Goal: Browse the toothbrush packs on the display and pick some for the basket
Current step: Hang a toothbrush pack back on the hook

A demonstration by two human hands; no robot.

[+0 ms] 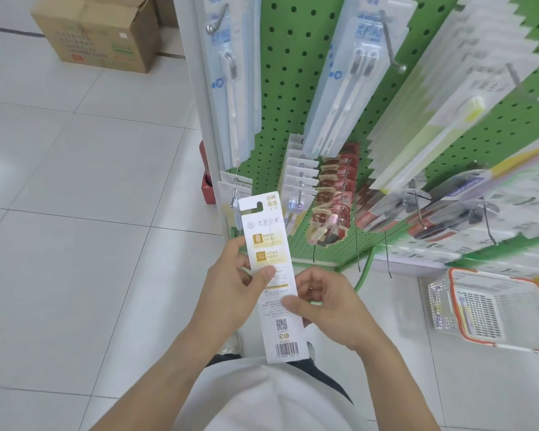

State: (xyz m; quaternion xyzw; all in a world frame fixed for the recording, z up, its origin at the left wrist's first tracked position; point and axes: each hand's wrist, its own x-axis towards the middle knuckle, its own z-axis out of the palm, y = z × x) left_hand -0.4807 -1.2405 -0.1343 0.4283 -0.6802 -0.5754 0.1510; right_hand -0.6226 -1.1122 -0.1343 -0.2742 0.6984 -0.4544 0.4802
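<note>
While both hands pinch toothbrush pack (269,275) | left hand (234,284) grip closed on it | right hand (325,303) likewise

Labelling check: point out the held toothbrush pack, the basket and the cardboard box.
toothbrush pack (266,241): head view, printed back of the card, upper part.
basket (436,309): head view, white mesh side wall.
cardboard box (100,35): head view, front face.

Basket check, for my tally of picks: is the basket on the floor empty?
No: the basket on the floor already holds a toothbrush pack.
</note>
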